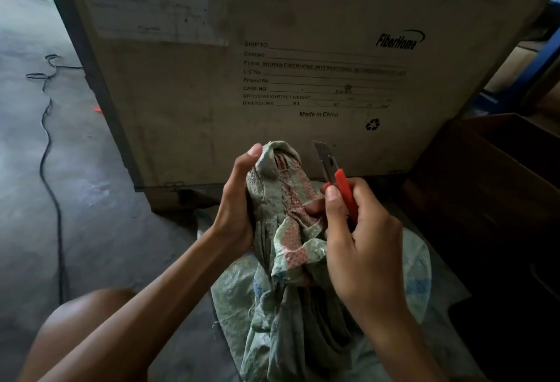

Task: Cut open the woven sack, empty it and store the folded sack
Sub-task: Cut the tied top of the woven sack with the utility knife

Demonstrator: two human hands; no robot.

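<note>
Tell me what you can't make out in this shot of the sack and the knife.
- Sack contents: hidden by its bunched fabric, head view.
- Utility knife handle end: covered by the right hand.
- Sack's tie: unclear, folds under the left hand.
- Crate label, upper left: too blurred to read.
- Dark box interior: in shadow.

The left hand (pixel 235 199) grips the bunched sack neck (pixel 278 181) at frame centre; the right hand (pixel 360 248) clasps a red utility knife (pixel 339 181), blade pointing up.

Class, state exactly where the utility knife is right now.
In the head view, the utility knife is in the right hand, right of centre, blade up beside the sack's bunched neck, which the left hand grips.
</note>
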